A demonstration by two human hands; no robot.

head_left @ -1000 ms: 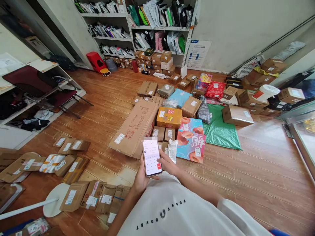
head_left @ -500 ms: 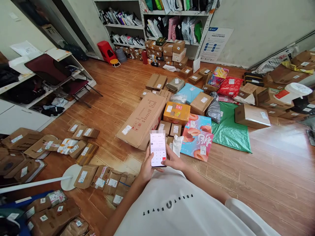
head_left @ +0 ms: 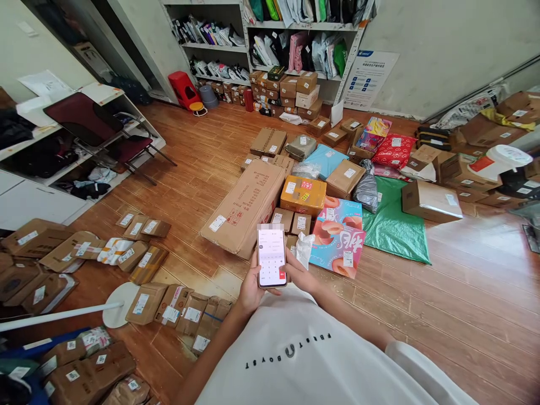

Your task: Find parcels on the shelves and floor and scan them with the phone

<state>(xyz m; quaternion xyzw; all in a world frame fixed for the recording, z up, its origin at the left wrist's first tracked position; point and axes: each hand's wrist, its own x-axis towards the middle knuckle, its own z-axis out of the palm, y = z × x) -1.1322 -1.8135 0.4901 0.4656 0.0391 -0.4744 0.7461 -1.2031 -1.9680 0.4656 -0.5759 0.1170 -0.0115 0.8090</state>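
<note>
Standing view over a parcel-strewn wooden floor. Both hands hold a phone (head_left: 271,256) at waist height, above the hem of a white shirt (head_left: 312,354). The left hand (head_left: 250,288) cups the phone from its left edge and from below, fingers curled closed around the case; the right hand (head_left: 300,274) meets the right edge, its thumb lying over the lower right corner of the screen, which shows a keypad.

Compared with half a second ago, the hands and phone sit in almost the same place — the view has only steadied — while a second ago the camera pointed further right and the phone appeared lower left in the picture. The head turn seems to be over; attention now rests on the screen, so the work in hand is judged to be number entry rather than parcel handling.

Just beyond the phone lie a long cardboard box (head_left: 247,206), a yellow box (head_left: 302,195), a crumpled white bag (head_left: 304,248) and a pink flat package (head_left: 340,233) — none touched. Small labelled parcels (head_left: 177,306) lie in a row at lower left, beside a round white stand base (head_left: 116,305). Shelves (head_left: 291,42) of bagged goods line the far wall.
</note>
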